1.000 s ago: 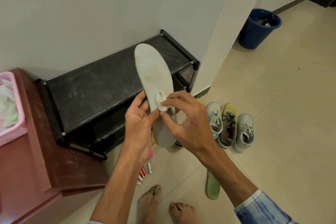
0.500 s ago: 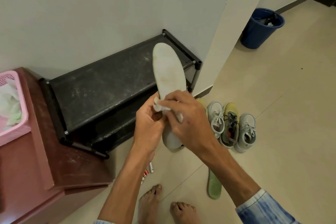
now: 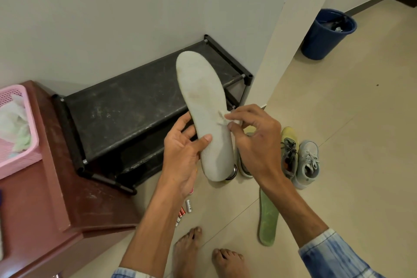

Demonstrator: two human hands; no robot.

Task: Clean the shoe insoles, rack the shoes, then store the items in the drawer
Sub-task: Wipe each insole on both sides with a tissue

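Observation:
A pale grey insole (image 3: 204,106) stands nearly upright in front of me, faintly stained near its middle. My left hand (image 3: 184,153) holds its lower half, thumb across the front. My right hand (image 3: 257,140) pinches a small crumpled white wipe (image 3: 224,117) against the insole's right edge. A green insole (image 3: 267,219) lies on the floor tiles below my right forearm. A yellow-green sneaker (image 3: 288,149) and a grey sneaker (image 3: 308,162) stand side by side on the floor; another shoe is mostly hidden behind my right hand.
A black two-shelf shoe rack (image 3: 126,106) stands against the wall. A reddish-brown cabinet (image 3: 63,198) at left carries a pink basket (image 3: 15,126) of cloths. Several batteries (image 3: 186,209) lie on the floor near my bare feet. A blue bin (image 3: 325,36) sits far right.
The insole has tilted and shifted between frames. My right hand moved the wipe from the insole's middle over to its right edge. My left thumb now lies across the front.

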